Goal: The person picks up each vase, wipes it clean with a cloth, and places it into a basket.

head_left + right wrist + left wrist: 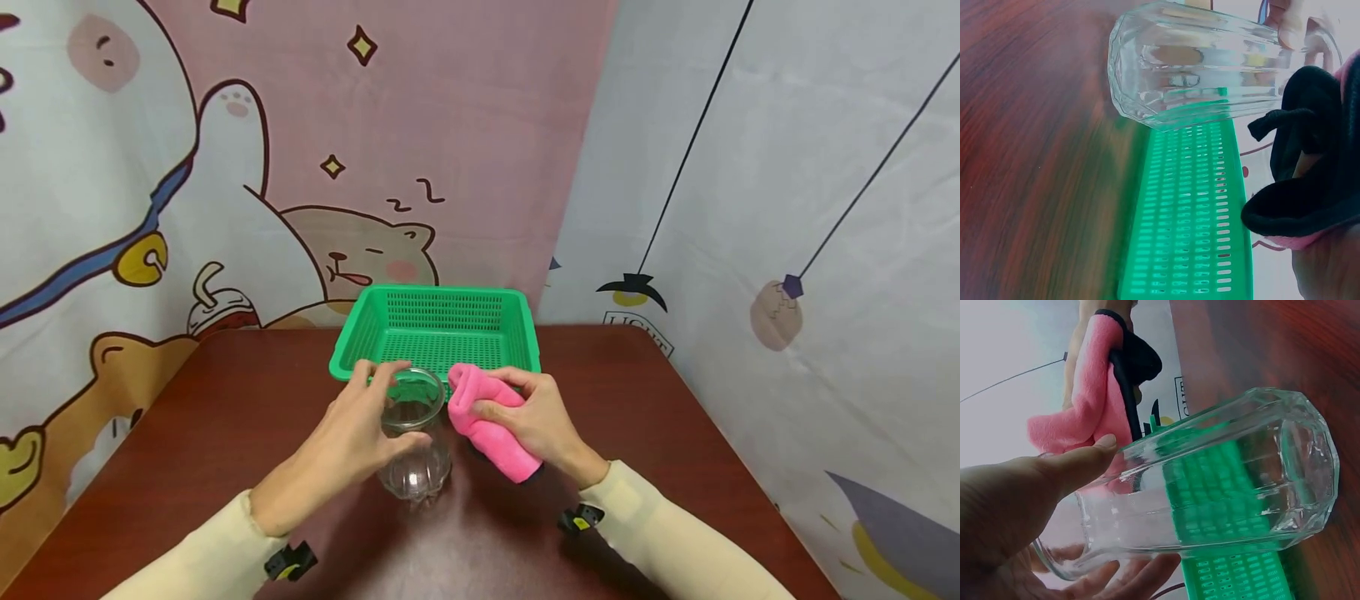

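Observation:
A clear glass jar point(416, 468) with a rounded rim and ridged sides stands nearly upright in the head view, mouth up. My left hand point(348, 433) holds it near the neck, the thumb on one side and the fingers round the other, as the left wrist view shows on the jar point(1229, 487). Just to the right, my right hand point(549, 421) grips a bunched pink cloth point(498, 437) beside the jar's rim. Black edging on the cloth point(1316, 144) shows in the right wrist view, and its folds hide most of the right fingers.
Behind the jar sits a green perforated plastic basket point(442, 337) at the far edge of the dark red-brown table point(630, 467). A cartoon-printed curtain point(487, 150) hangs behind the table and along its sides.

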Tool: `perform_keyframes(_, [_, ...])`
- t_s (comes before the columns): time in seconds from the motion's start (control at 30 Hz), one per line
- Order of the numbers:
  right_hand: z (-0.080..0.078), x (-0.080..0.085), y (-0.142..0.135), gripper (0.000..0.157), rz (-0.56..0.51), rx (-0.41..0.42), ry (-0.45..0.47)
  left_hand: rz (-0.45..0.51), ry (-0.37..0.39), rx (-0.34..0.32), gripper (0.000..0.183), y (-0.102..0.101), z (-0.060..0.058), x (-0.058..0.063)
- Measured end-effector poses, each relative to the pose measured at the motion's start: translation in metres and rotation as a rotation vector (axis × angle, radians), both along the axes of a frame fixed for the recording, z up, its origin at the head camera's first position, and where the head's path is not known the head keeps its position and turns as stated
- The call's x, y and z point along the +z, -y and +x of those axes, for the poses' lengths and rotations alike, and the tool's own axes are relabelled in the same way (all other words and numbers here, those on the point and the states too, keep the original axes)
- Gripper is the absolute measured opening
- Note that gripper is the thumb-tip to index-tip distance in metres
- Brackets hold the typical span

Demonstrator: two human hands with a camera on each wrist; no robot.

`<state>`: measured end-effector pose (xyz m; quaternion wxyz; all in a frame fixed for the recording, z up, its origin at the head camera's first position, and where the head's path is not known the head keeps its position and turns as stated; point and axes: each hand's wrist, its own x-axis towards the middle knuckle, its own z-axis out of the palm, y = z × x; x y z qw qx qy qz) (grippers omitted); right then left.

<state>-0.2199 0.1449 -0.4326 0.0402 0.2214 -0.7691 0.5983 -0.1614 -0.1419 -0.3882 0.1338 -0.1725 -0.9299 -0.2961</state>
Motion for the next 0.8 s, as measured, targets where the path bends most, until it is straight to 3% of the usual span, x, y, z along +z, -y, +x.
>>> perform_keyframes(0.3, [0.000, -0.002, 0.006, 0.037, 0.025, 0.044, 0.016, 0.032, -0.041, -0.189, 0.101, 0.018, -0.012, -0.005])
perform_keyframes(0.6, [0.003, -0.005, 0.019, 0.042, 0.019, 0.121, -0.019, -0.005, 0.017, -0.307, 0.107, 0.027, -0.022, -0.007])
perform_keyframes(0.8, [0.003, -0.011, 0.025, 0.038, 0.031, 0.109, -0.072, -0.038, 0.063, -0.370, 0.107, 0.030, -0.025, -0.006])
